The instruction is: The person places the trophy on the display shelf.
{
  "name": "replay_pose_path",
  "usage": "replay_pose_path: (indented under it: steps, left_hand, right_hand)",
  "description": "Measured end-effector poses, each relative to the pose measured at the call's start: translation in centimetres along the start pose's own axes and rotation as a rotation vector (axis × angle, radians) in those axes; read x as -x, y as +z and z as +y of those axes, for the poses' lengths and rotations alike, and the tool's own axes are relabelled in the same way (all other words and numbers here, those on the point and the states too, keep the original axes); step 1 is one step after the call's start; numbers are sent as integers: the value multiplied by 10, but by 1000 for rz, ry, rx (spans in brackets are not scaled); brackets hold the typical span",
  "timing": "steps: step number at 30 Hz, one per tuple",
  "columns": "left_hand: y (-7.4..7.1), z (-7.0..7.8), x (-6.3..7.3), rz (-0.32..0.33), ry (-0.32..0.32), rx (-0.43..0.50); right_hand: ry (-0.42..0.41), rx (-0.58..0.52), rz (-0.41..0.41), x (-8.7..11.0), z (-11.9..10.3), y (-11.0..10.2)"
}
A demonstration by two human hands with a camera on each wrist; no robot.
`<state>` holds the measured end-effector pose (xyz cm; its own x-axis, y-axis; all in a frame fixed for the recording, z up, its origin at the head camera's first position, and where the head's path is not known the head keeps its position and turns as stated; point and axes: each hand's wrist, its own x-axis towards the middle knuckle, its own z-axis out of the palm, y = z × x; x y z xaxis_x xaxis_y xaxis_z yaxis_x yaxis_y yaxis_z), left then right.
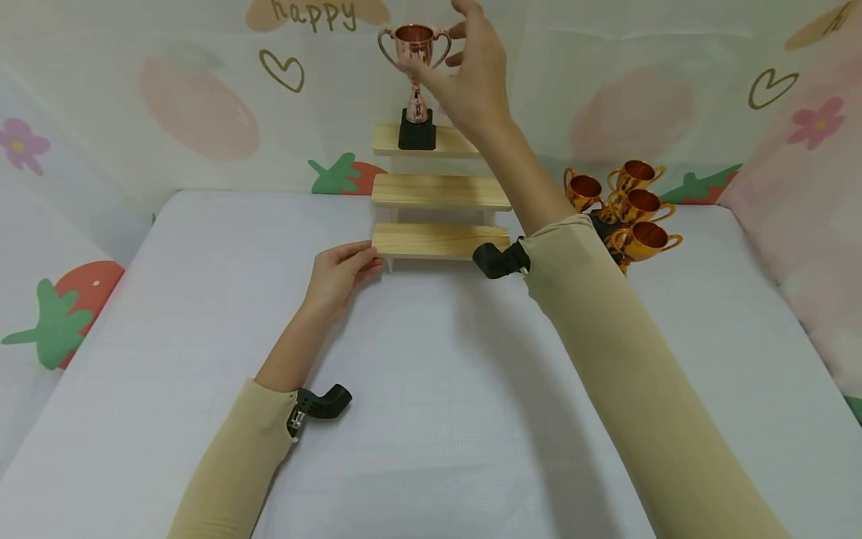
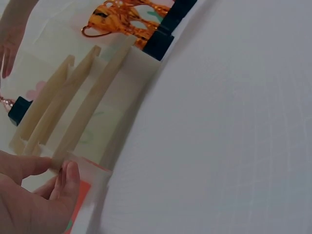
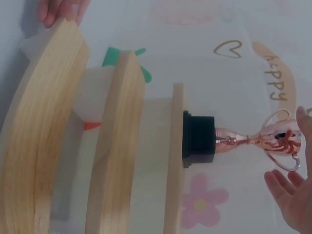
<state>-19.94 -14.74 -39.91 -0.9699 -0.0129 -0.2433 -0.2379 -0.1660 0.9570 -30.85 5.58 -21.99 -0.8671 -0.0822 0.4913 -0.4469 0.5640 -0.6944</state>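
Beside the right hand (image 1: 474, 82), copper-coloured trophy (image 1: 417, 105); upright

You are in a small draped corner, set up like a display nook; whether it belongs to a home, a shop or an office, you cannot tell from here. White covering spreads across the counter (image 1: 417, 449) beneath your left grip (image 1: 340, 277). Behind your right grip (image 1: 474, 75) hangs a pale backdrop (image 1: 525, 45), and matching side drapes (image 1: 795, 217) flank both grips, all printed with cheerful strawberries (image 1: 370, 180), pink flowers (image 1: 817, 123), outlined hearts (image 1: 282, 71) or lettering like "happy" (image 1: 313, 13).
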Motion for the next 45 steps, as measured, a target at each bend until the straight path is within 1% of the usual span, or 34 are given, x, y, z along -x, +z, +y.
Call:
replay_pose_path:
  steps: [4,7,12,13,19,25,29,33,39,45]
  left_hand:
    - [0,0,0,-3,-3,-7]
    - [-1,0,0,-5,-8,-8]
    - [-1,0,0,-11,-11,-8]
    - [-1,0,-1,-12,-10,-6]
    - [-1,1,-1,-15,-7,5]
    - [-1,2,-1,-5,2,-5]
    - [-2,2,-1,-2,2,2]
    - [-2,2,-1,-4,5,3]
    - [-2,3,-1,-7,7,11]
    - [-1,4,0,0,-11,16]
  right_hand:
    - [-12,-19,7,8,0,-2]
    - [-33,-56,27,15,0,-4]
    - [-17,-103,45,23,1,-8]
    - [-25,-107,50,25,2,-8]
    - [-41,-109,31,39,7,-15]
    - [-21,-128,7,54,10,-22]
    - [-24,-117,8,64,13,-26]
    - [-46,-102,8,74,15,-30]
    - [-15,-93,0,91,19,-38]
    - [-26,-54,41,110,34,-42]
